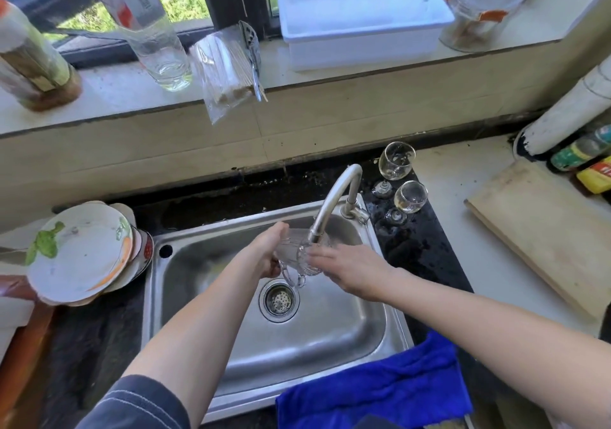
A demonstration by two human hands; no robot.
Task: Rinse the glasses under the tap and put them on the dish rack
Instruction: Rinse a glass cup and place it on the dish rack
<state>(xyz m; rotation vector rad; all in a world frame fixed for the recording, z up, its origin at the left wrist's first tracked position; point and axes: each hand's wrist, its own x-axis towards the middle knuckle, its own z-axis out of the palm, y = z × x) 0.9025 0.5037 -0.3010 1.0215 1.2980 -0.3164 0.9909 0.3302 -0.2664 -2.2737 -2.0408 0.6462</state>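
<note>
Nearest, blue cloth draped over the front rim of the steel sink. Above the basin, 2 bare forearms reaching forward and meeting under the tap spout. Left hand thumb-side up, fingers curled round the ribbed glass mug from its left, handle hanging toward the drain. Right hand palm down, fingers straight and blurred, touching the mug's right side. Beyond, right of the tap base on dark counter, upright: near wine glass, far wine glass. At left, stacked plates.
</note>
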